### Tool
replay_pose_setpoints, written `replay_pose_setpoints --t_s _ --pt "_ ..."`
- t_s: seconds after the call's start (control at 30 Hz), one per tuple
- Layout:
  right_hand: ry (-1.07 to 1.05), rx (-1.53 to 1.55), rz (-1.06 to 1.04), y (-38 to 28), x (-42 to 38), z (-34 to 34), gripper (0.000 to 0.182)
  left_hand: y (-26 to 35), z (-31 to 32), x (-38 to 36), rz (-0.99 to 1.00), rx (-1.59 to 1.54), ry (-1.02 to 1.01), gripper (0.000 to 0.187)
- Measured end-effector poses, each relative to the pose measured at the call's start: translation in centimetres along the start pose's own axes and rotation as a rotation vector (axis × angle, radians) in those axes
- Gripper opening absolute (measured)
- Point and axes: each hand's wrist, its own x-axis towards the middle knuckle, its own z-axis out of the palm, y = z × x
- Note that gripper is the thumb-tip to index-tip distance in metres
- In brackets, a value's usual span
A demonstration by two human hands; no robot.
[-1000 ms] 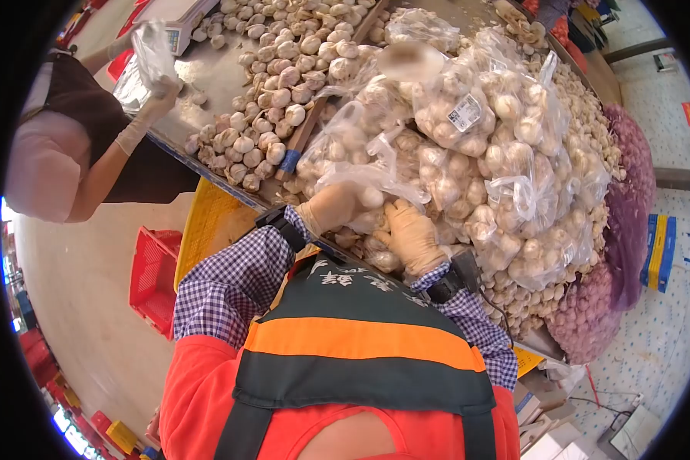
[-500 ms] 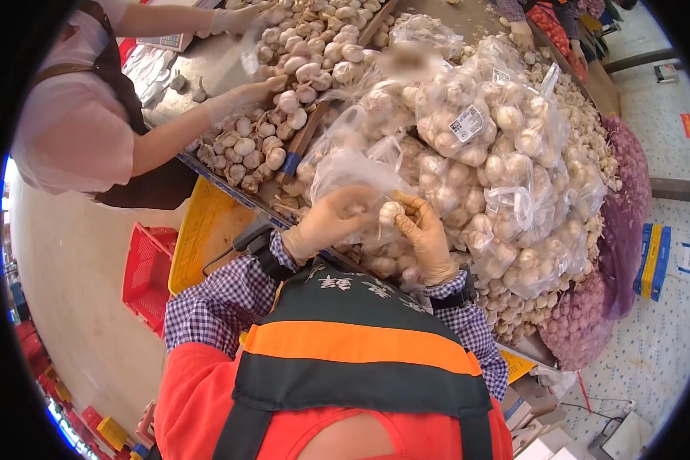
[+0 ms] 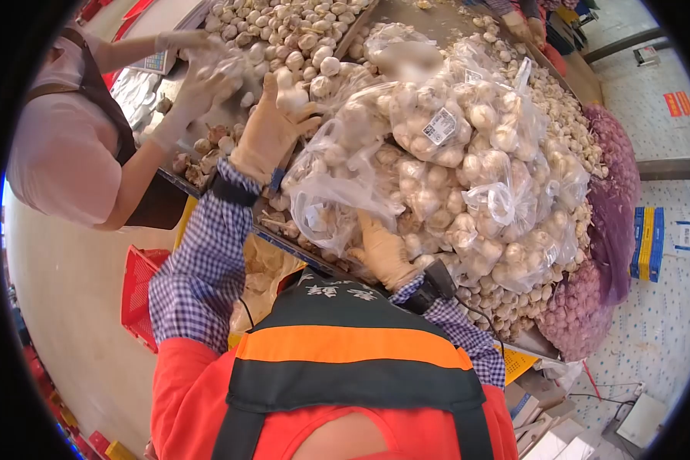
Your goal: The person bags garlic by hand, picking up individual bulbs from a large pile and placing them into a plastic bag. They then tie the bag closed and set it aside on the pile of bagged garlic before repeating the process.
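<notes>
My left hand (image 3: 272, 138), in a pale glove, reaches over the wooden divider with thumb and fingers spread and nothing visible in it. It is nearest the loose garlic bulbs (image 3: 326, 65) on the table. My right hand (image 3: 385, 251), also gloved, is at the near edge of a clear plastic bag (image 3: 333, 201). Its fingers close on the film, and the fingertips are partly covered by it. A small label shows through this bag. Filled garlic bags (image 3: 433, 130) are heaped just beyond and to the right, one bearing a printed label.
At the left, a co-worker's gloved hands (image 3: 207, 77) move over garlic beside a scale (image 3: 157, 61). Another person's hands show at the top right. A purple mesh sack (image 3: 613, 192) hangs by the right edge. A red basket (image 3: 139, 307) stands on the floor.
My left hand has left the plastic bag and stretched forward and left. The garlic bulb has gone from my right hand, which is now lower, against the bag. The co-worker's hands have shifted.
</notes>
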Motion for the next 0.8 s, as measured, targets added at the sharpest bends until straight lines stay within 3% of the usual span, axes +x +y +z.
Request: replay_pose_setpoints --t_s 0.03,0.07,0.1,0.13,0.2,0.27,0.3,0.33,0.37,0.4,0.43,0.47,0.53,0.57,0.63,0.7,0.77,0.8 --pt "-0.072 -0.123 0.042 -0.6 0.4 -0.4 0.075 0.2 0.3 0.7 -0.034 0.015 0.157 0.072" --pt "-0.2 -0.124 0.112 -0.3 1.3 -0.1 0.056 -0.6 0.4 0.2 0.041 0.273 0.025 0.074" --pt "-0.187 -0.117 0.119 0.2 1.7 0.3 0.056 -1.7 1.3 -1.6 0.112 0.531 -0.11 0.08" --pt "-0.192 -0.091 0.07 0.6 1.7 0.9 0.045 -3.0 1.3 -3.3 0.033 0.764 -0.298 0.09" --pt "-0.193 -0.061 0.018 0.6 1.1 1.0 0.034 -5.7 1.1 -5.3 0.387 1.368 -0.781 0.098" --pt "0.056 0.493 -0.225 0.0 -0.5 0.0 0.019 -8.3 -0.2 -7.7 0.266 1.735 -0.963 0.091" --pt "0.055 0.494 -0.224 0.0 -0.9 -0.5 0.019 -9.6 -0.9 -8.9 0.115 1.825 -1.002 0.08" --pt "0.04 0.573 -0.274 0.0 -1.4 -1.0 0.02 -9.3 -0.6 -10.4 -0.158 1.878 -0.864 0.049" --pt "0.025 0.653 -0.324 0.0 -1.9 -1.9 0.021 -9.6 -3.5 -11.4 0.115 1.693 -0.845 0.04" --pt "0.002 0.623 -0.15 -0.4 -2.3 -3.8 0.025 -7.8 -3.6 -12.7 0.264 1.578 -0.82 0.03" --pt "0.17 0.556 -0.053 -0.5 -2.8 -5.5 0.028 -6.0 -5.0 -14.0 0.133 1.595 -0.779 0.024" --pt "0.334 0.487 0.042 -0.1 -3.1 -6.7 0.031 -4.7 -6.8 -15.5 0.161 1.567 -0.781 0.026" --pt "0.661 -0.127 0.147 3.3 -1.9 -6.2 0.04 -3.3 -11.8 -18.2 -0.146 1.839 -0.859 0.034" --pt "0.659 -0.12 0.14 3.9 -1.4 -6.7 0.04 -3.0 -11.5 -19.7 -0.151 1.844 -0.849 0.034" --pt "0.516 -0.236 0.284 4.4 -0.3 -7.7 0.04 -1.9 -10.2 -21.9 -0.497 2.135 -0.727 0.042" --pt "0.523 -0.316 0.243 5.2 1.2 -7.5 0.034 -2.8 -9.5 -21.2 -0.508 2.181 -0.758 0.046" --pt "0.527 -0.403 0.193 6.3 1.9 -6.6 0.029 -4.3 -9.0 -19.8 -0.038 1.856 -0.739 0.038" --pt "0.592 -0.361 0.159 7.1 2.2 -6.0 0.023 -4.8 -6.5 -18.8 -0.099 1.716 -0.653 0.038"
